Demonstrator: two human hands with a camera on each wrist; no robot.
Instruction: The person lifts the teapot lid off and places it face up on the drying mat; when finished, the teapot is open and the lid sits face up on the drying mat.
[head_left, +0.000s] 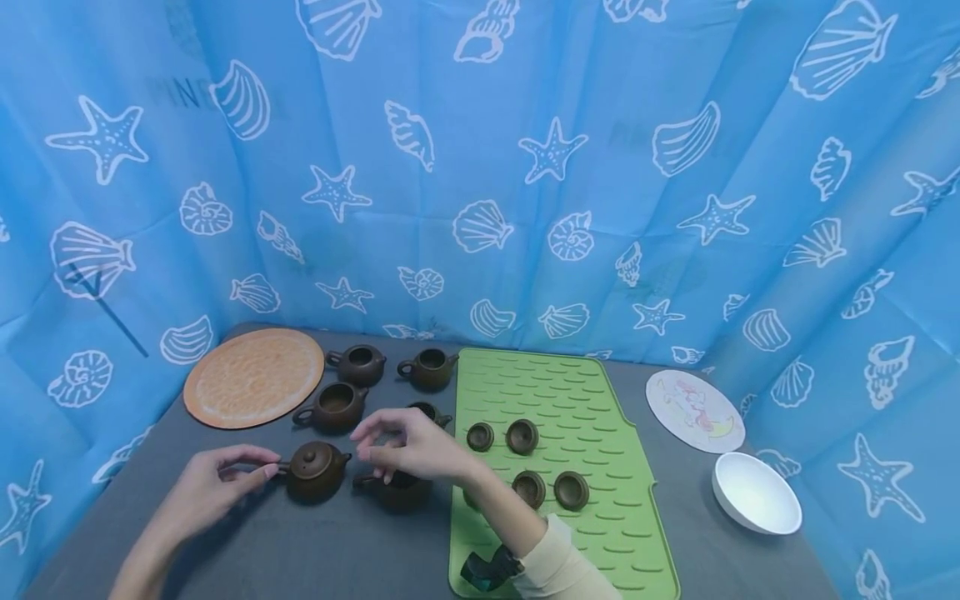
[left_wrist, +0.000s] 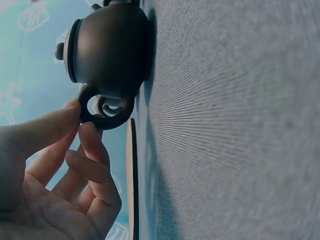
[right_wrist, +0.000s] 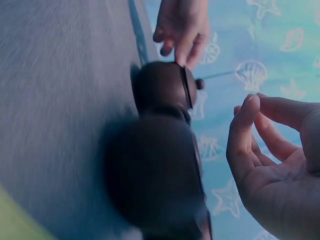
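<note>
A lidded dark brown teapot (head_left: 315,473) stands on the grey table. My left hand (head_left: 206,487) is at its left, thumb and finger pinching the loop handle (left_wrist: 114,122), as the left wrist view shows closely. The teapot's base meets the cloth there. To the right, my right hand (head_left: 411,446) hovers by the spout side, above a lidless teapot (head_left: 402,495) that it partly covers. In the right wrist view its fingers (right_wrist: 242,135) bend loosely towards the thumb, with nothing seen between them. The lidded pot (right_wrist: 160,87) stands beyond a blurred nearer one (right_wrist: 152,170).
Several more lidless teapots (head_left: 335,408) stand behind. A round orange-brown mat (head_left: 255,379) lies at the back left. On a green mat (head_left: 540,383) sit several small round brown pieces (head_left: 572,492), maybe lids. A white bowl (head_left: 756,496) and a pale oval mat (head_left: 696,411) are right.
</note>
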